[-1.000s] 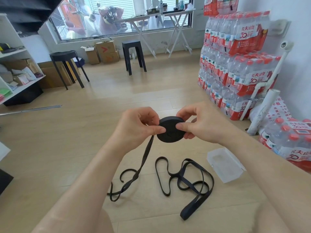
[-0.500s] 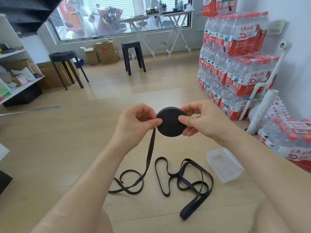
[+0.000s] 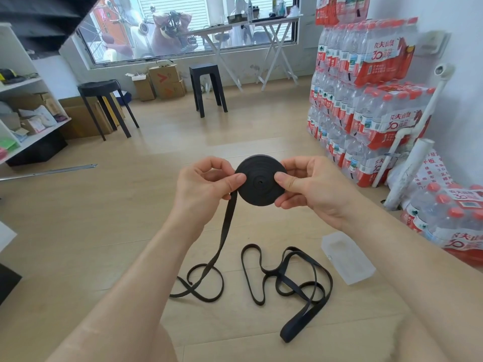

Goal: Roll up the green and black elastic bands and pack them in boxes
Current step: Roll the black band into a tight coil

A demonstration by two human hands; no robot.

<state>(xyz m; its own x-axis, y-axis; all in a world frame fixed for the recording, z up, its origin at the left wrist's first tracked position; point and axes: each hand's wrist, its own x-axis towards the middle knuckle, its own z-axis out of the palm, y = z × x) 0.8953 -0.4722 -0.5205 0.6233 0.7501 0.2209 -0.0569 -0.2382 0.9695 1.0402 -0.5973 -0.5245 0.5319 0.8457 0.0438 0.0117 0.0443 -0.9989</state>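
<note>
While its loose tail is trailing to the floor, the left hand and right hand are pinching a black elastic band roll beside a clear box.

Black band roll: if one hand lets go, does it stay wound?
Probably not. The black band roll is a flat coil pinched by the left hand and right hand, with nothing visibly securing it. Its loose tail hangs limp and loops on the floor, so it looks floppy and likely light.
</note>
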